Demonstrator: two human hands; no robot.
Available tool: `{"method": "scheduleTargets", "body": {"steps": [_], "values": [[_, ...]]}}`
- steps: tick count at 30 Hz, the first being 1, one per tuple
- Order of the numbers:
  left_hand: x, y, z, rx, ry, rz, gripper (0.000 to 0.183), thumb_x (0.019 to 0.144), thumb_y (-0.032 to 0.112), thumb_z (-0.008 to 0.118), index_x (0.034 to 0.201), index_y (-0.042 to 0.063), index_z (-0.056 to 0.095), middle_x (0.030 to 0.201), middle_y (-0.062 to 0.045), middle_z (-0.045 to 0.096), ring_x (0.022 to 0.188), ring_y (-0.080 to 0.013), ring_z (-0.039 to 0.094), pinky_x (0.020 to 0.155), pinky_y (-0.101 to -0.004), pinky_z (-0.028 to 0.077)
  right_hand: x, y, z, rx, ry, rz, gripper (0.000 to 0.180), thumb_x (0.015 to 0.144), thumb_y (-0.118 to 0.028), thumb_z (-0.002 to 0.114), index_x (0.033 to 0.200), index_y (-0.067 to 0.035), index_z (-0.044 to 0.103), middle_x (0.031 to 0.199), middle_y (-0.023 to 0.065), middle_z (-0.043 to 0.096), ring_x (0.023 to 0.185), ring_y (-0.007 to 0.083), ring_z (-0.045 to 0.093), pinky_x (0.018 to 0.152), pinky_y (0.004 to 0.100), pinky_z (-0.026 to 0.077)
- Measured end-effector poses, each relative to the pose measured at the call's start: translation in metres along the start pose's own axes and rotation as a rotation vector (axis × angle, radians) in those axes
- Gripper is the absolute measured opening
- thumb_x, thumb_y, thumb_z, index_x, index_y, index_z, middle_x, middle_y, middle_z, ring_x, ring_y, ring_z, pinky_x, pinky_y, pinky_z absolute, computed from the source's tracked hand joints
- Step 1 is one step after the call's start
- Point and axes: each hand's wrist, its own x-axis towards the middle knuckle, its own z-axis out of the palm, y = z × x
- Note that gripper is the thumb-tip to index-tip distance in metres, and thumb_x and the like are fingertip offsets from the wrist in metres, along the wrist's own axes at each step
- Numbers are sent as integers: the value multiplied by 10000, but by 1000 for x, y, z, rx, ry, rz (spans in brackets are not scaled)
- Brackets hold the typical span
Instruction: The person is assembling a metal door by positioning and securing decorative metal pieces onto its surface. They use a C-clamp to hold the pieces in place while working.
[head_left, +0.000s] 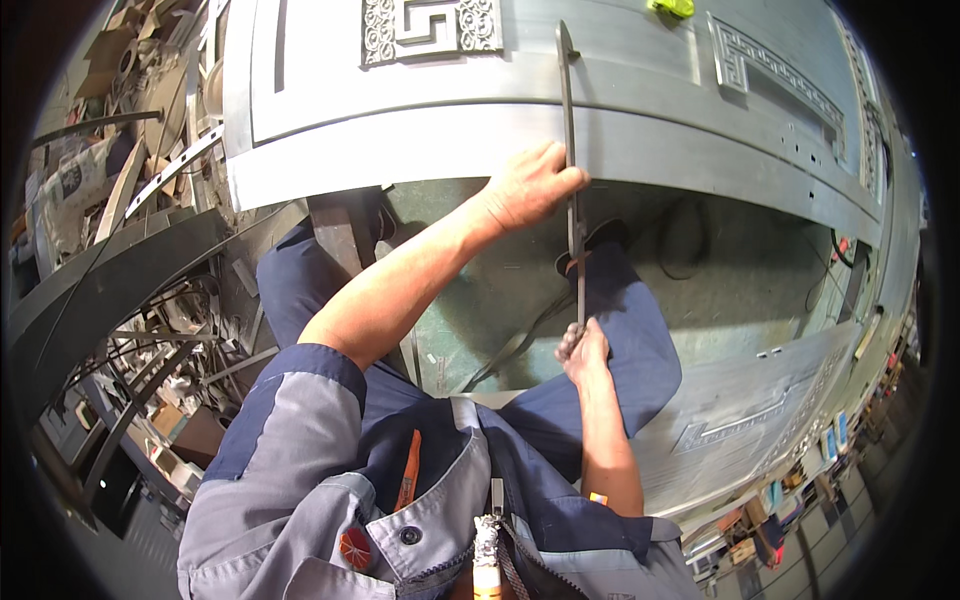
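A long, narrow steel bar (568, 112) with a short stub near its pointed far end runs from the metal door panel (420, 142) back towards me. My left hand (536, 184) is closed round the bar's middle, just off the panel's near edge. Lower down, my right hand (585, 352) grips the bar's near end, above my right thigh. The panel is silvery grey and carries a raised ornament (431, 30) with a Greek-key pattern. The bar's far end lies over the panel; whether it touches the surface, I cannot tell.
Wood strips, cardboard and scrap (142, 112) crowd the left side, near a curved dark metal beam (112, 262). Another ornamented panel (750, 420) lies at lower right. A dark cable (517, 341) crosses the green floor (480, 300). A yellow-green item (671, 7) rests on the far panel.
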Motion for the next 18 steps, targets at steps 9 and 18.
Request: {"method": "scheduleTargets", "body": {"steps": [9,18], "values": [[7,5,-4,-57,44,52,155,828,209,639,982,201,618,862,-67,477,821,-267,545,680,-388,477,14,-93,-9,-824,-278,637,473,1054,-500,439,970,-85,650,531,-76,373,416,81,317,414,280,256],[5,0,1,-4,120,91,161,818,192,648,970,214,600,870,-58,483,807,-252,544,668,-370,471,-56,-42,23,-1870,347,-578,442,956,-316,567,1228,30,612,1076,218,729,1104,370,691,939,478,535]]}}
